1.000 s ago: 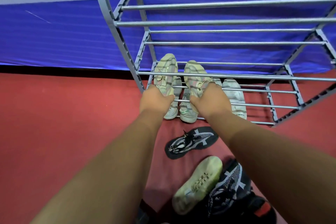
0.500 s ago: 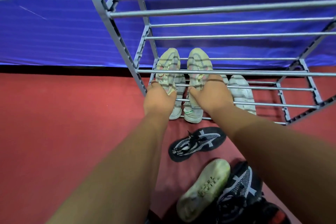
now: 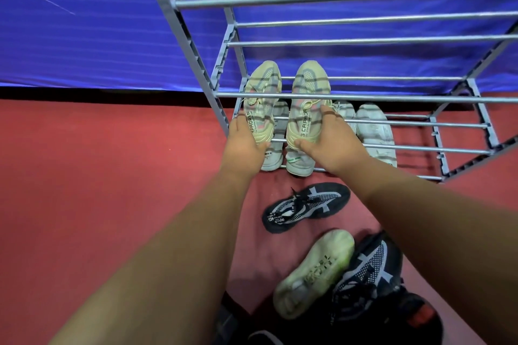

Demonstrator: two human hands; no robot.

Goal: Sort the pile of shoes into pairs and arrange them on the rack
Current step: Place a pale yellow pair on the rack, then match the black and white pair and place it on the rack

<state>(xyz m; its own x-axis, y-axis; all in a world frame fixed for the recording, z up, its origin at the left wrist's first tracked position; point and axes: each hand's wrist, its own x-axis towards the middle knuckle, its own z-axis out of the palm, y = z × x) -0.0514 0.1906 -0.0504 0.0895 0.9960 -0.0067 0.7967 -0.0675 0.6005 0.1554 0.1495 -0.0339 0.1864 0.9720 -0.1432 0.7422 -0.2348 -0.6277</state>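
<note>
The pair of pale yellow-green mesh sneakers [image 3: 286, 103] has been pushed deeper onto the grey metal-bar rack [image 3: 364, 98], near its left end. Heels are still grasped by left hand [image 3: 246, 145] and right hand [image 3: 330, 143]; release is judged next.

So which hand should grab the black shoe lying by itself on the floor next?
Probably the right hand. The black shoe lies just below its wrist, nearer than the left hand. But both hands hold yellow shoes on the rack, so it must let go first.
</note>
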